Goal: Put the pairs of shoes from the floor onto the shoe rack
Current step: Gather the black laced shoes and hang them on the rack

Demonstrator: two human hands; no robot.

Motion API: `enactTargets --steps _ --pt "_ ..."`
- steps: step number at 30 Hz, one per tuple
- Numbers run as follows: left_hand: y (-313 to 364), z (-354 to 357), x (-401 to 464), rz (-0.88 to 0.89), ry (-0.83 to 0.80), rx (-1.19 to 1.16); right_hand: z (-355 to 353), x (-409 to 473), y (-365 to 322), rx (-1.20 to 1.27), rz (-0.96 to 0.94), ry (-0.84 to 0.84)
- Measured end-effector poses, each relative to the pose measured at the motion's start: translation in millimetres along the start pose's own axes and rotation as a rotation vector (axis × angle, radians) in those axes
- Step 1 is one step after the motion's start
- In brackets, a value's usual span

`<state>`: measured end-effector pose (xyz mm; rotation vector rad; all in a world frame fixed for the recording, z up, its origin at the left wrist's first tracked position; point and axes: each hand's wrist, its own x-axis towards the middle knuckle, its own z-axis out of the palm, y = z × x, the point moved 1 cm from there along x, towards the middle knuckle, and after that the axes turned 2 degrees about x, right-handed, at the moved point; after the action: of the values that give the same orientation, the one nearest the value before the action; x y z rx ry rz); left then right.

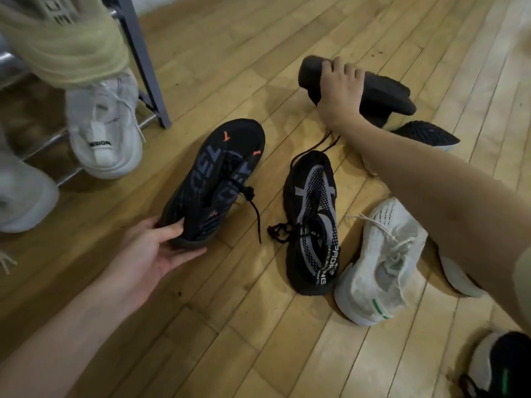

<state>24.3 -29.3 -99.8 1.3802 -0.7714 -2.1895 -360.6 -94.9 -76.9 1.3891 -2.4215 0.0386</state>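
My left hand (pixel 161 245) grips the heel of a black sneaker with orange marks (pixel 221 170) that lies on the wooden floor. Farther away, my right hand (pixel 340 90) is closed over a black shoe (pixel 382 93) turned sole-up. Between them rests a black and grey mesh sneaker (pixel 311 222) with loose laces. A white knit sneaker (pixel 379 262) lies under my right forearm. Another black mesh shoe (pixel 428 133) lies beyond my right arm. The shoe rack (pixel 140 53) stands at the upper left, a white sneaker (pixel 106 130) on its bottom rails.
A second pale sneaker (pixel 23 196) sits at the left edge, and a beige shoe (pixel 57 38) on a higher rack level. A white sole (pixel 459 280) shows behind my right arm. A black, white and green shoe (pixel 500 366) is at the bottom right corner.
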Motion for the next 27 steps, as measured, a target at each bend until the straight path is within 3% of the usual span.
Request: enactTargets --steps 5,9,11,13,15,17,24,27 --pt "-3.8 -2.6 -9.5 -0.004 0.032 -0.029 -42.0 -45.7 -12.9 0.506 0.003 0.497" --pt "-2.2 -0.6 -14.5 0.005 0.066 -0.048 -77.6 -94.8 -28.9 0.957 0.074 0.613" --pt "-3.0 0.0 -20.1 -0.004 0.076 -0.043 -89.1 -126.1 -37.6 1.224 0.282 0.550" --pt "-3.4 0.6 -26.9 -0.029 0.090 -0.064 -96.1 -154.7 -50.4 1.488 0.620 0.354" --pt "-3.0 1.7 -33.3 -0.052 0.108 -0.109 -95.5 -173.5 -57.6 1.626 0.901 0.207" --pt "-0.6 3.6 -38.6 -0.060 0.129 -0.103 -98.9 -185.0 -56.8 1.756 1.065 0.141" --pt "-2.1 12.4 -42.8 -0.099 0.158 -0.093 -126.2 -203.4 -41.9 1.890 1.215 -0.120" --pt "-4.3 16.6 -43.8 -0.097 0.166 -0.098 -133.0 -208.9 -40.0 1.998 1.233 -0.131"
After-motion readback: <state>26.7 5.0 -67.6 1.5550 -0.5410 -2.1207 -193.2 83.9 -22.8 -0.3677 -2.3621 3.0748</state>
